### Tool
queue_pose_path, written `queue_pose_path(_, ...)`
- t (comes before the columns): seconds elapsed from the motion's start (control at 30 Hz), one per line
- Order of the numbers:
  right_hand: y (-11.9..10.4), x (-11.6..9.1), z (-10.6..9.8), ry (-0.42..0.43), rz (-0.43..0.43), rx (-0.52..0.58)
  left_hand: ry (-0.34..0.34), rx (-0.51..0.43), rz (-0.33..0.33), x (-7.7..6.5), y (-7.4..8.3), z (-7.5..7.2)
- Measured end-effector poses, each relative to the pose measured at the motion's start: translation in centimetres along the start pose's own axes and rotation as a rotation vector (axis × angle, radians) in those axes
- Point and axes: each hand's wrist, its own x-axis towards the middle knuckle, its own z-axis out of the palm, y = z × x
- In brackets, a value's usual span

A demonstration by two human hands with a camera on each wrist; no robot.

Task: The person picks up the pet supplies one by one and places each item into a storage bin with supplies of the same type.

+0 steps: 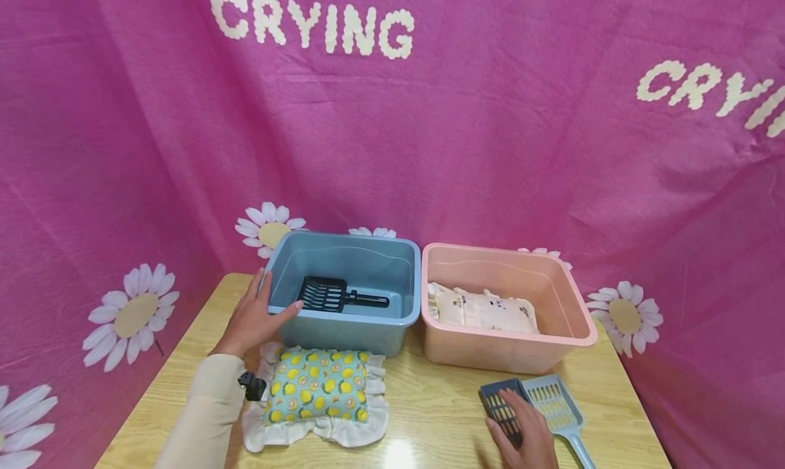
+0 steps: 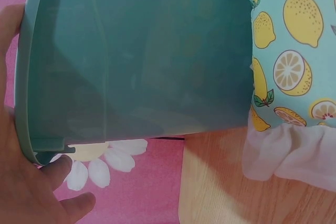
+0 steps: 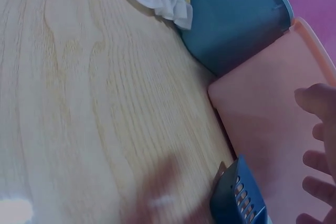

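My left hand (image 1: 251, 319) rests on the front left corner of a blue plastic tub (image 1: 349, 333), its thumb over the front rim and its fingers spread along the left side. Inside the tub lies a black slotted litter scoop (image 1: 324, 294). At the front right, my right hand (image 1: 526, 436) is over a dark blue litter scoop (image 1: 490, 390), hiding its handle. In the right wrist view that hand's fingers (image 3: 317, 161) look loose and apart from the dark blue scoop (image 3: 236, 198). A light blue litter scoop (image 1: 572, 414) lies beside it on the table.
A pink tub (image 1: 490, 353) stands right of the blue one and holds a cream ruffled cushion (image 1: 487, 311). A lemon-print cushion (image 1: 319, 387) with white frills lies before the blue tub. Pink cloth (image 1: 478, 148) hangs around the wooden table (image 1: 429, 401).
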Motion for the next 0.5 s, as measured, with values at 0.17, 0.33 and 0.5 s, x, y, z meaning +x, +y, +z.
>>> queue_pose_path(0.17,-0.01,0.07,-0.37,-0.013,0.026,-0.017,0.002,0.001,0.006,-0.01,0.1,-0.2)
queue_pose_path(0.33,-0.13,0.11,-0.83,-0.051,0.079,-0.047,0.0,-0.006,-0.009,-0.02,0.12,-0.2)
queue_pose_path(0.5,0.18,-0.6,-0.94,-0.048,0.118,-0.064,-0.005,-0.012,-0.011,-0.12,0.29,-0.18)
